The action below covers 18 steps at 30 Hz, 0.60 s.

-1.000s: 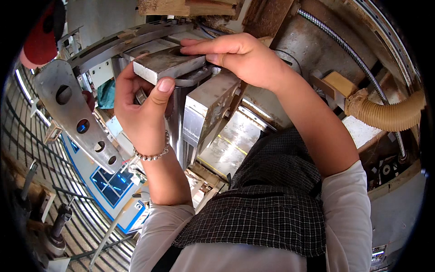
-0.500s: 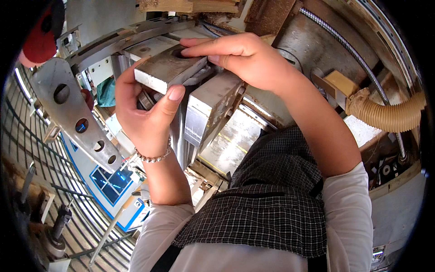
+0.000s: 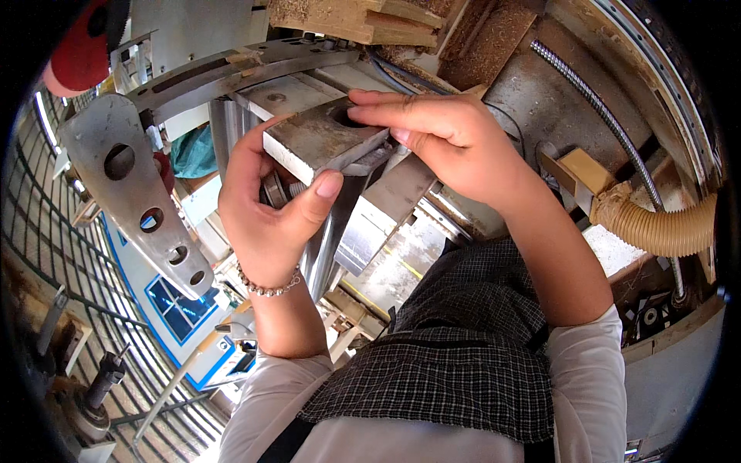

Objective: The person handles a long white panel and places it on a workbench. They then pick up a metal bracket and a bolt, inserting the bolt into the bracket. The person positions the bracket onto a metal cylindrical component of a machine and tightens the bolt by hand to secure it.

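A thick rectangular metal block, brown on top with a round hole near its far right end, is between my two hands. My left hand is closed around its near left end, thumb on the front edge, other fingers wrapped round its left side. My right hand grips the right end, with fingertips at the hole and thumb against the edge. Part of a threaded metal piece shows beneath the block, beside my left palm; how it joins the block is hidden. A bright metal block stands just below.
A long grey arm with round holes slants down on the left. Behind the block runs a slotted curved metal bar. A wooden block lies at the back amid sawdust. On the right are a tan corrugated hose and a flexible metal conduit.
Both hands and the block between them appear slightly further right and lower. The whole background has shifted too, as the head view moved. The grip looks the same.
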Available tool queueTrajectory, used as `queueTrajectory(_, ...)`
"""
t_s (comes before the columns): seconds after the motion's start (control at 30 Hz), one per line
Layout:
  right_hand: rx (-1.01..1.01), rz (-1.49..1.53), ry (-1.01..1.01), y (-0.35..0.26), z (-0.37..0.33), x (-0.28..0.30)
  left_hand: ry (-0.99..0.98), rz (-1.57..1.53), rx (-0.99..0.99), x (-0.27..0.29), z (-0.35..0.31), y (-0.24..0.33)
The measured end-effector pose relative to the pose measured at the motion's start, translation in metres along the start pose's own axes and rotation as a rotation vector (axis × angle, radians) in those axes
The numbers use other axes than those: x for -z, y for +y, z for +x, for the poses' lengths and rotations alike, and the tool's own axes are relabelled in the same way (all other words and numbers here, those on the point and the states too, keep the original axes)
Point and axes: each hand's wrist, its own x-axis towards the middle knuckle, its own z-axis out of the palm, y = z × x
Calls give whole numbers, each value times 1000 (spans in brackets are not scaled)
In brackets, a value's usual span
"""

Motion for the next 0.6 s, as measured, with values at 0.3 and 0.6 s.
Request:
queueTrajectory(0.3, 34, 20, 4, -3, 17, 16, 22, -141, -16, -1, -1, -14)
queueTrajectory(0.6, 138, -473, -56, -33, 13, 10, -39, -207, 63, -2, 3, -4)
